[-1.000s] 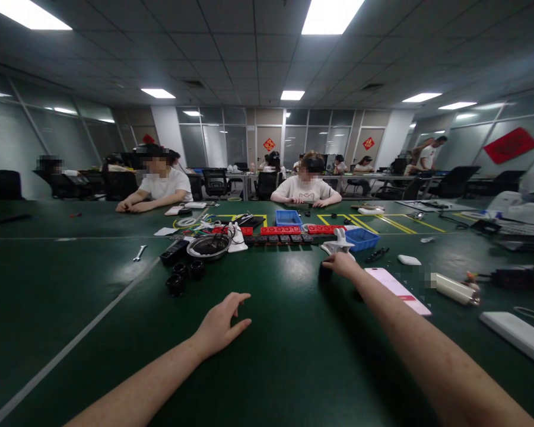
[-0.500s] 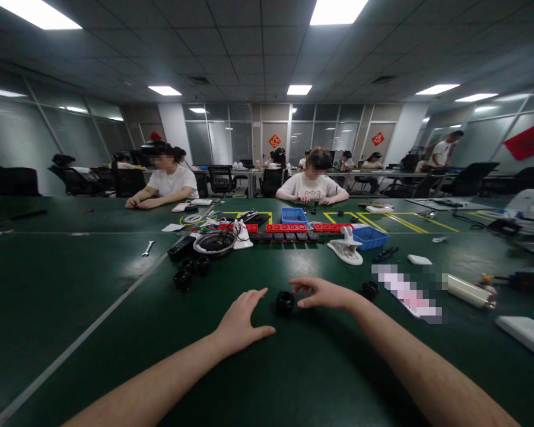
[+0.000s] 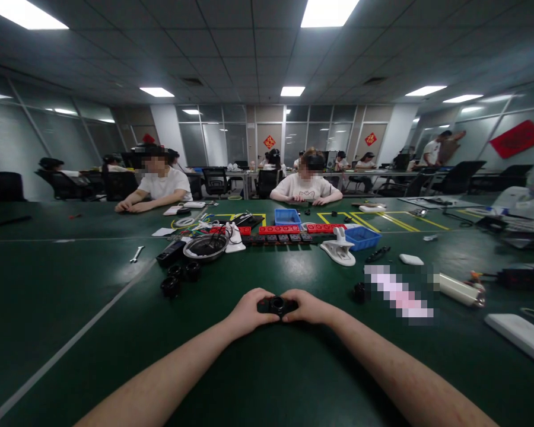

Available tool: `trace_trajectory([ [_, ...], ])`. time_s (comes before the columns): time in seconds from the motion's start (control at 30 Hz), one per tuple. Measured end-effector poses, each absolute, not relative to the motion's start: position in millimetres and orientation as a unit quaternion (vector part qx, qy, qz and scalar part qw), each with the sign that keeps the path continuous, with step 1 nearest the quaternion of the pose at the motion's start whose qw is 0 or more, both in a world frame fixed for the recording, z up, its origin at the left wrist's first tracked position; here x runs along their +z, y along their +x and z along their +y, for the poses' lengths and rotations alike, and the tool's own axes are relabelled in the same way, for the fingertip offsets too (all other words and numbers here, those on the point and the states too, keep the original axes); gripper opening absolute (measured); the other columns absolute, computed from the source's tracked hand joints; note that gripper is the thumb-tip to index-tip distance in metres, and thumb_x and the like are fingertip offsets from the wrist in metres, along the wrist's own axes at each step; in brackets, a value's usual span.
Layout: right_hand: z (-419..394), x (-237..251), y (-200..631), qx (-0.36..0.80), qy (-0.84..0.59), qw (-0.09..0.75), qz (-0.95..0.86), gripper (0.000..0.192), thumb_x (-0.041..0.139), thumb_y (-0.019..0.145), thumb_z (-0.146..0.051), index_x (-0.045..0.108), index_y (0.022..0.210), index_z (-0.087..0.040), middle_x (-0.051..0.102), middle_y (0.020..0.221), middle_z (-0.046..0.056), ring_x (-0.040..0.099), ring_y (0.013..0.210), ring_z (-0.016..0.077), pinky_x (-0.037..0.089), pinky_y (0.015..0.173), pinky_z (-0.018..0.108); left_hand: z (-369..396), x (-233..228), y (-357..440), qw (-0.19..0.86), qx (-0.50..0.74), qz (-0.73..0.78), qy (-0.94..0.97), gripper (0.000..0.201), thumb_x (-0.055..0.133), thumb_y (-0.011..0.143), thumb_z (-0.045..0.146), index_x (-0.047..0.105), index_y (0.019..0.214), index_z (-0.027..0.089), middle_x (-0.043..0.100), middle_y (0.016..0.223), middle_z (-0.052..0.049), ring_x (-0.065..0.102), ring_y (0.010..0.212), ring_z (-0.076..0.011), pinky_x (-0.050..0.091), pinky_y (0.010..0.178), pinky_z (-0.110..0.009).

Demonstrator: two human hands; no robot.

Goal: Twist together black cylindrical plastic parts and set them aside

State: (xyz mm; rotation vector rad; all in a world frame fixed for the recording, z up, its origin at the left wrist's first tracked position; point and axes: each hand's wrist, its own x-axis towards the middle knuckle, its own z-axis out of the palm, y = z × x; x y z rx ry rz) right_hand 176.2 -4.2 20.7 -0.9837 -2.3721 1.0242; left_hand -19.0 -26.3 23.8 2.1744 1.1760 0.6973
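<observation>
A black, round, hollow part [image 3: 277,305] with a ringed opening on top stands on the green table in front of me. My left hand [image 3: 250,311] curves around its left side, and my right hand [image 3: 308,306] does the same on the right. Both thumbs are at its near side, with the fingers bent behind it and partly hidden. Similar black parts [image 3: 171,286] stand in a group to the left of my left hand. One more black part [image 3: 359,292] sits to the right of my right hand.
Farther back are a metal-rimmed bowl [image 3: 205,248], red power strips [image 3: 279,229], blue trays [image 3: 362,238] and a white clip stand [image 3: 339,249]. A wrench [image 3: 137,254] lies to the left, a pale cylinder [image 3: 459,290] to the right. Two people sit across the table.
Both hands, open and apart before, have come together around the black round part. The camera view has turned slightly to the right.
</observation>
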Motion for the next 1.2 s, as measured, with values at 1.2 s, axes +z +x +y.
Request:
trace_trajectory([
  [1.2,3,19,182,0.334,-0.349,0.156,-0.862,0.027,0.065,0.062,-0.023,0.059,0.087,-0.015,0.053,0.083,0.000,0.049,0.079,0.0155,0.037,0.070,0.025,-6,19,-12,0.308,0.278,0.343,0.843,0.040,0.063,0.066,0.035,0.053,0.103,0.023,0.055,0.092,-0.002,0.049,0.086,-0.0169,0.038,0.076,-0.027],
])
